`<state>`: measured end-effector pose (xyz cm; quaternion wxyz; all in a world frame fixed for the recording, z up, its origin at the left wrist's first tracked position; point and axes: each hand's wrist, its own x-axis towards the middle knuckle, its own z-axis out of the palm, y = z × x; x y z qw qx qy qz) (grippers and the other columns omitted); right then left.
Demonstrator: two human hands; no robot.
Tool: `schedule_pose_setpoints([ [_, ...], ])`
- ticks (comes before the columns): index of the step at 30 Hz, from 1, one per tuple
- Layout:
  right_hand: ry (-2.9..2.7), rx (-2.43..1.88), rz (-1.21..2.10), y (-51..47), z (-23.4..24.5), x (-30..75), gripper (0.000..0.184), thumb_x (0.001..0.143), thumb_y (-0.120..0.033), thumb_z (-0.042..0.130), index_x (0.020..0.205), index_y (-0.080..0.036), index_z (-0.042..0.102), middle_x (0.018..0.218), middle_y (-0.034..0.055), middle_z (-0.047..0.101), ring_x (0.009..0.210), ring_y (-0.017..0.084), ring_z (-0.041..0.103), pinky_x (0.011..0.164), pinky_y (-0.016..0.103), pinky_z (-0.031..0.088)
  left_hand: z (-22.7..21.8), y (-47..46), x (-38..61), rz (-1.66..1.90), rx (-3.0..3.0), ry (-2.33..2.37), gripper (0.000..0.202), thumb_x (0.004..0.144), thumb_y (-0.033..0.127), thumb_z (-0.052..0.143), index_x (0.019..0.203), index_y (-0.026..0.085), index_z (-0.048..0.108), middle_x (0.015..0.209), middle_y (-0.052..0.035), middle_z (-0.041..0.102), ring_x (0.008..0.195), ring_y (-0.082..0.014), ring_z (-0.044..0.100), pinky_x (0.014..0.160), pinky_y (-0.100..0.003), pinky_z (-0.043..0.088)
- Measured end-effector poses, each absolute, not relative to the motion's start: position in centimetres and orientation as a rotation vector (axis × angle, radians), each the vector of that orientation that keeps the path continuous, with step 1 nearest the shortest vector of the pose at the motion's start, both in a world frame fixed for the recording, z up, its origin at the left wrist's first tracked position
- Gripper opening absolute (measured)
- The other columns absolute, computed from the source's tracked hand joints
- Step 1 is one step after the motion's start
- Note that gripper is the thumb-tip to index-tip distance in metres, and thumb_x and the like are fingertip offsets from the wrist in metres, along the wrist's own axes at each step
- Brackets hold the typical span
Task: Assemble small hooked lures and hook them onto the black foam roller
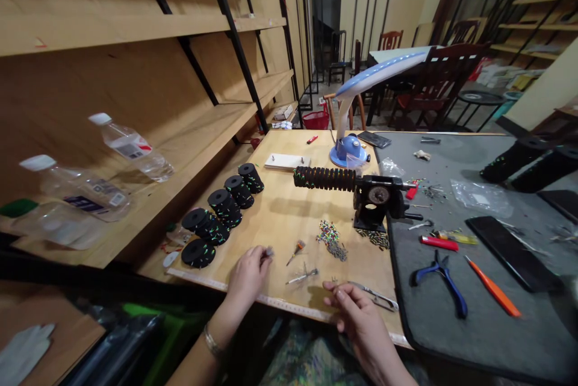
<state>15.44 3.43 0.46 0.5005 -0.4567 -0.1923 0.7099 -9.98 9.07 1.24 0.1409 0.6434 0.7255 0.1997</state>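
My left hand [249, 274] is closed in a pinch near the table's front edge, with a small greyish piece [269, 251] at its fingertips, too small to name. My right hand [354, 309] has its thumb and fingers drawn together; what they hold, if anything, I cannot make out. Beside that hand lies a pair of metal snips [379, 298]. Between my hands are some thin metal pieces [301, 277] and a small orange-topped pointed tool [297, 251]. Farther back are a pile of coloured beads [327, 232], small grey parts [336, 251] and brass-coloured pieces [374, 238].
A black crank device [372, 199] carries a row of black discs [325, 178]. Several black spools [224, 206] line the left. A blue lamp [347, 150] stands behind. Pliers [440, 280], an orange tool [493, 287] and a phone [512, 252] lie on the grey mat [433, 329].
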Motion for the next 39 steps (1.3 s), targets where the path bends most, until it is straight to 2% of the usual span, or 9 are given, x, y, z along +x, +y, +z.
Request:
schedule_pose_setpoints([
  [4, -0.429, -1.093, 1.701, 3.4, 0.3, 15.5, 0.038, 0.055, -0.046, 0.087, 0.068, -0.016, 0.068, 0.097, 0.0099, 0.072, 0.071, 0.016, 0.062, 0.041, 0.016, 0.039, 2.9, 7.8, -7.5, 0.862, 1.985, 1.993, 0.023, 0.081, 0.023, 0.055, 0.103, 0.018, 0.063, 0.11, -0.0139, 0.064, 0.11, -0.031, 0.054, 0.096, -0.046, 0.041],
  [9, -0.467, -1.113, 1.677, 3.2, 0.5, 15.4, 0.041, 0.053, -0.05, 0.087, 0.064, -0.015, 0.069, 0.072, 0.0033, 0.067, 0.057, 0.011, 0.052, 0.039, 0.016, 0.036, 4.8, 5.2, -0.7, 0.922, 1.535, 1.399, 0.018, 0.082, 0.031, 0.061, 0.09, 0.017, 0.067, 0.087, -0.008, 0.066, 0.077, -0.0207, 0.062, 0.071, -0.032, 0.05],
  [12, -0.454, -1.108, 1.699, 3.2, 0.7, 15.5, 0.044, 0.051, -0.052, 0.087, 0.061, -0.015, 0.066, 0.057, -0.0028, 0.057, 0.047, 0.007, 0.043, 0.038, 0.016, 0.032, 4.2, 4.6, 2.5, 0.911, 1.147, 1.194, 0.021, 0.077, 0.033, 0.067, 0.087, 0.014, 0.067, 0.08, -0.0064, 0.067, 0.072, -0.0171, 0.061, 0.068, -0.026, 0.049],
  [19, -0.494, -1.127, 1.708, 2.7, 0.1, 16.2, 0.049, 0.053, -0.057, 0.084, 0.058, -0.015, 0.06, 0.053, -0.0044, 0.054, 0.041, 0.004, 0.037, 0.039, 0.016, 0.027, 2.8, 4.8, 3.9, 0.901, 0.753, 1.064, 0.03, 0.065, 0.038, 0.08, 0.074, 0.013, 0.066, 0.065, 0.0, 0.062, 0.059, -0.011, 0.054, 0.059, -0.022, 0.045],
  [23, -0.737, -1.207, 1.658, 2.4, -0.4, 16.9, 0.047, 0.066, -0.062, 0.072, 0.065, -0.015, 0.064, 0.059, -0.0004, 0.06, 0.04, 0.007, 0.042, 0.04, 0.019, 0.033, 3.2, 4.9, 3.9, 0.88, 0.744, 1.091, 0.035, 0.061, 0.043, 0.082, 0.069, 0.014, 0.064, 0.062, 0.0007, 0.06, 0.057, -0.0111, 0.053, 0.058, -0.023, 0.044],
  [25, -1.037, -1.302, 1.466, 2.4, -0.7, 18.2, 0.042, 0.077, -0.058, 0.063, 0.077, -0.016, 0.069, 0.066, 0.0042, 0.066, 0.048, 0.014, 0.054, 0.045, 0.024, 0.043, 3.3, 4.9, 3.9, 0.915, 0.834, 1.137, 0.033, 0.064, 0.042, 0.08, 0.068, 0.013, 0.065, 0.064, 0.0, 0.061, 0.061, -0.012, 0.053, 0.061, -0.022, 0.043],
  [27, -1.394, -1.386, 1.045, 2.4, -1.0, 19.9, 0.03, 0.085, -0.045, 0.058, 0.094, -0.019, 0.071, 0.085, 0.0096, 0.071, 0.074, 0.023, 0.064, 0.066, 0.034, 0.053, 3.1, 5.0, 3.8, 0.953, 0.914, 1.179, 0.029, 0.067, 0.04, 0.078, 0.069, 0.014, 0.066, 0.067, -0.0006, 0.061, 0.067, -0.0132, 0.054, 0.066, -0.023, 0.043],
  [30, -1.84, -1.418, 0.429, 2.6, -1.5, 22.3, 0.02, 0.09, -0.026, 0.051, 0.099, -0.021, 0.068, 0.106, 0.0111, 0.07, 0.104, 0.029, 0.059, 0.089, 0.043, 0.049, 2.7, 4.9, 3.7, 0.963, 0.957, 1.207, 0.026, 0.069, 0.038, 0.076, 0.071, 0.015, 0.066, 0.069, -0.0004, 0.061, 0.07, -0.0145, 0.054, 0.07, -0.024, 0.042],
  [39, -2.321, -1.451, -0.061, 3.4, -3.1, 23.5, 0.028, 0.083, 0.0, 0.041, 0.095, -0.015, 0.061, 0.102, 0.0143, 0.066, 0.088, 0.025, 0.062, 0.075, 0.036, 0.053, 2.8, 4.6, 3.7, 0.977, 0.946, 1.245, 0.028, 0.07, 0.041, 0.073, 0.072, 0.016, 0.061, 0.069, 0.0009, 0.058, 0.069, -0.0148, 0.052, 0.069, -0.025, 0.04],
])
